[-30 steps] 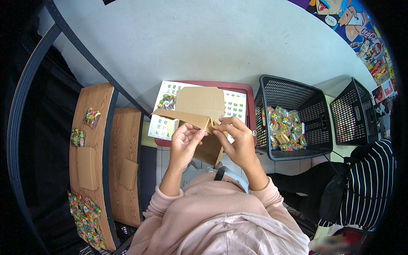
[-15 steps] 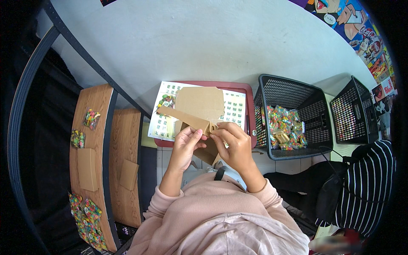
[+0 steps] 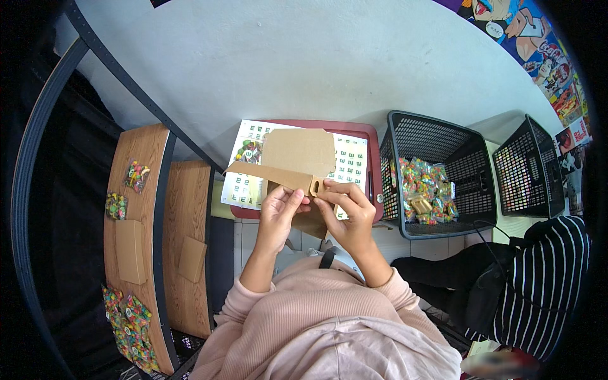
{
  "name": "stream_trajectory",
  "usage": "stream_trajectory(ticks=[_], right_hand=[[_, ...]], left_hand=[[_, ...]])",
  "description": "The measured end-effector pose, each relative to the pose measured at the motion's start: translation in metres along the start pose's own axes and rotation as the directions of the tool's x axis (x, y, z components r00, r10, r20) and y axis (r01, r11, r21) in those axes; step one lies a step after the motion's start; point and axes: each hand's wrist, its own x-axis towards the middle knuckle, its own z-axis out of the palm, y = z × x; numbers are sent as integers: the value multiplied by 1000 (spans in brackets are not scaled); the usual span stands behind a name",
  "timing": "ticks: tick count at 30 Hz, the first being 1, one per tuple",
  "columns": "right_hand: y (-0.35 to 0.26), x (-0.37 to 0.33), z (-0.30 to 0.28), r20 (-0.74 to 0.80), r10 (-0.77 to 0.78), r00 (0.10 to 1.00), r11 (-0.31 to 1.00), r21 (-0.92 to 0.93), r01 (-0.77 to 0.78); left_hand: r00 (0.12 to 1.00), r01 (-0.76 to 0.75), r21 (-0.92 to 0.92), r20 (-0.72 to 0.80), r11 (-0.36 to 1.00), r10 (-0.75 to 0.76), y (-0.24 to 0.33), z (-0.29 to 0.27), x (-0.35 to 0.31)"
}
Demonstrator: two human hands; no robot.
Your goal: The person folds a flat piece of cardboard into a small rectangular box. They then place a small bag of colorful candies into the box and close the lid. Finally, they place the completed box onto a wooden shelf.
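A partly folded brown cardboard box (image 3: 297, 152) is held up in front of me, its large flap standing away and a long side strip reaching left. My left hand (image 3: 280, 212) grips its near edge between thumb and fingers. On the right corner, beside a small slotted tab, my right hand (image 3: 347, 206) pinches the cardboard. Behind the box lie white sticker sheets (image 3: 351, 155) on a red-rimmed board (image 3: 372, 139). A clear bag of colourful sweets (image 3: 250, 151) rests on the sheets, partly covered by the box.
To the right stands a black plastic crate (image 3: 465, 139) with several sweet bags (image 3: 424, 190); another black crate (image 3: 529, 168) is beyond it. Wooden shelves (image 3: 142, 152) at left carry folded boxes (image 3: 130, 252) and sweet bags (image 3: 130, 326). A person in a striped top (image 3: 548, 285) is at lower right.
The box's near part has tilted, so the slotted tab shows more openly and the lower flap shows less. The left strip has swung slightly outward. Both hands keep hold.
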Motion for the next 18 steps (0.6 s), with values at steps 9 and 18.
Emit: stream_trajectory(ticks=[9,18], right_hand=[[1,0,1,-17,-42,999,977,-212,38],[0,-1,8,-52,-72,996,957,-285,54]], left_hand=[[999,-38,42,-6,998,38,-4,4,4],[989,-125,51,-79,991,128,-15,6,5]])
